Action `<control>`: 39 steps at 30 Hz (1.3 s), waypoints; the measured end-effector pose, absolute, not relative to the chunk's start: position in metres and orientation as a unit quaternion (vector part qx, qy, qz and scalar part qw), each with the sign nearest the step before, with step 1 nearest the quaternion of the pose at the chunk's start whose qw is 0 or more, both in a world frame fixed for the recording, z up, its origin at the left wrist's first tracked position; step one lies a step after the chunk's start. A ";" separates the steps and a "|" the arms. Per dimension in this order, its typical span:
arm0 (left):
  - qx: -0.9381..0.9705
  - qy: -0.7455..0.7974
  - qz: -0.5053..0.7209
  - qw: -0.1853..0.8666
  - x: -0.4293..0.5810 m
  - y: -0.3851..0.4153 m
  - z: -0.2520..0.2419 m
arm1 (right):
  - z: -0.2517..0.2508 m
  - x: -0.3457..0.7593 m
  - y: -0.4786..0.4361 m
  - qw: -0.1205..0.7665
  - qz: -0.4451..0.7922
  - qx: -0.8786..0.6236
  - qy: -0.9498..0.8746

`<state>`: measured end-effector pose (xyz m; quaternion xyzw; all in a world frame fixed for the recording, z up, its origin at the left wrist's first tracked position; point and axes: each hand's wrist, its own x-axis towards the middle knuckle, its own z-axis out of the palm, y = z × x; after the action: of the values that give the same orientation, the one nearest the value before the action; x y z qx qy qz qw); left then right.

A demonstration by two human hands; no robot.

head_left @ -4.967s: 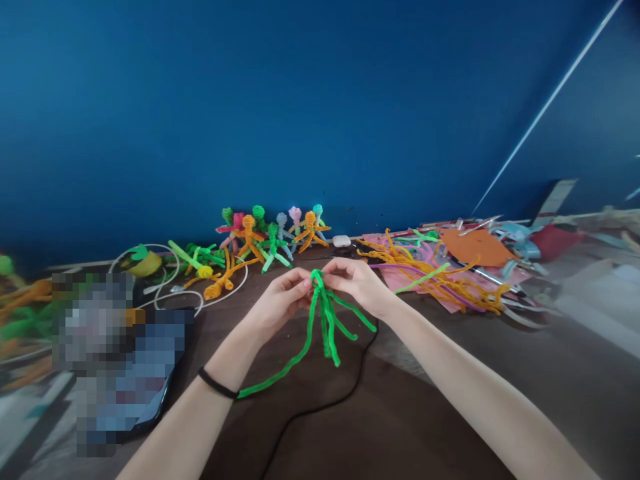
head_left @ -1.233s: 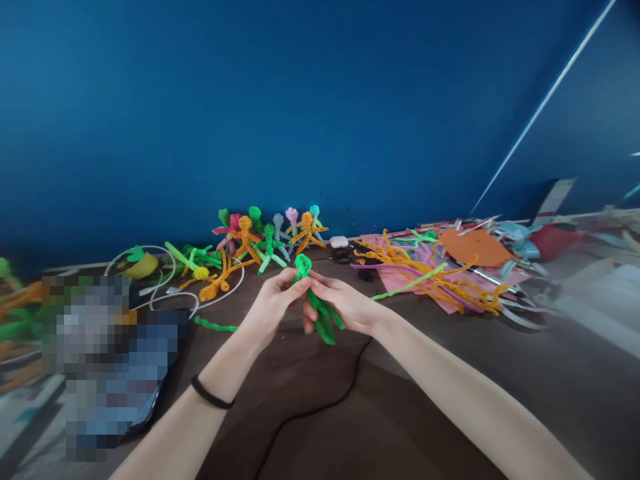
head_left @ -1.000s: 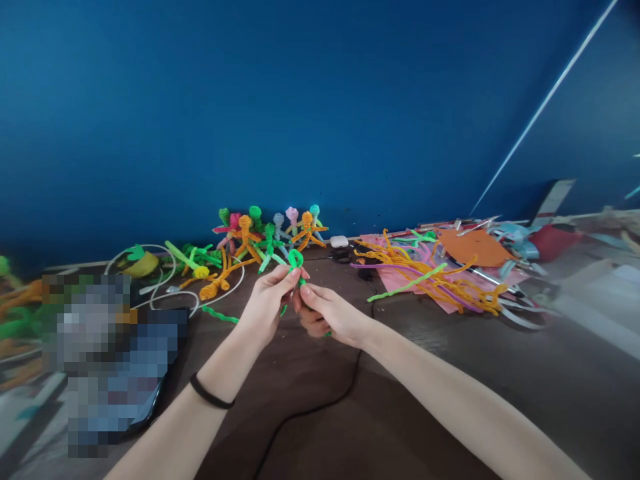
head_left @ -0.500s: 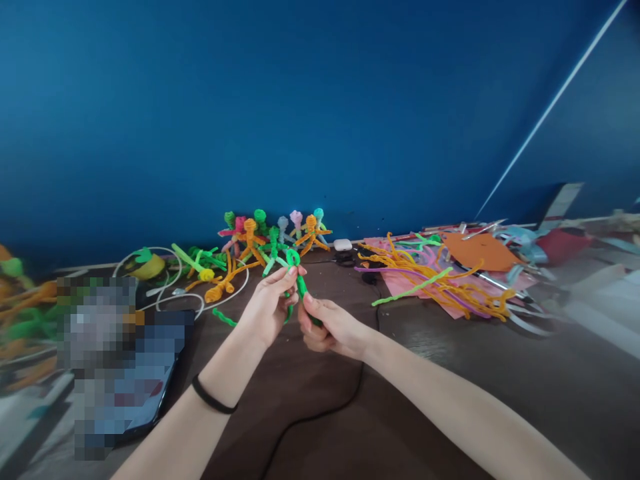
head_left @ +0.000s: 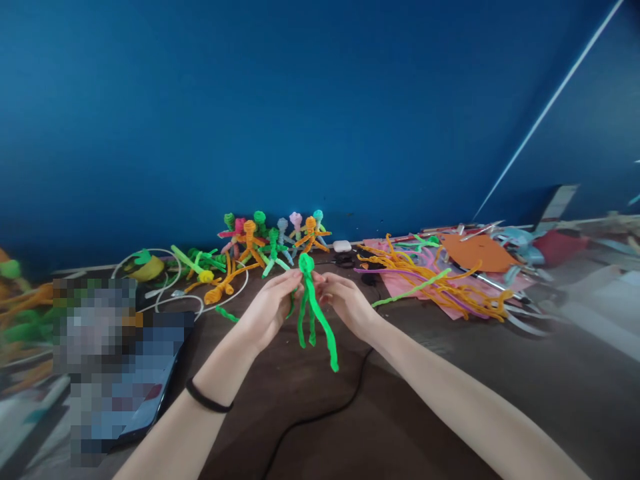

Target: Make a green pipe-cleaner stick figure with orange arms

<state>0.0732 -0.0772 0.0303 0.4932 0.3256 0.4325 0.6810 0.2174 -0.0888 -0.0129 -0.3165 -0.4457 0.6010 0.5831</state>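
Note:
A bright green pipe-cleaner figure (head_left: 311, 293) hangs between my hands above the dark table, its round coiled head at the top and several limbs dangling below. My left hand (head_left: 274, 303) pinches it just under the head from the left. From the right, my right hand (head_left: 345, 300) has its fingers closed at the figure's upper part; the exact piece in its fingertips is partly hidden. One longer green limb slants down to the right. Behind stands a row of finished-looking pipe-cleaner figures (head_left: 274, 247) in green, orange, pink and blue.
Loose orange pipe cleaners (head_left: 400, 270) lie on pink paper at the right, beside an orange sheet (head_left: 480, 252). At the left are a tablet-like device (head_left: 150, 373), partly blurred, and a white cable (head_left: 245, 280). A black cable (head_left: 320, 415) crosses the table; a white case (head_left: 343, 246) sits near the wall.
My right hand has moved up from gripping the green limbs lower down to the figure's upper part. The limbs, bunched in it before, now hang loose and spread.

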 end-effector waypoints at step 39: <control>0.781 0.438 0.350 0.277 0.072 -0.076 0.034 | 0.028 0.239 -0.107 0.278 0.125 -0.492 -0.815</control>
<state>0.0724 -0.0758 0.0343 0.7807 0.4377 0.3495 0.2772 0.2393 -0.1072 0.0285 -0.4923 -0.8152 0.1247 0.2783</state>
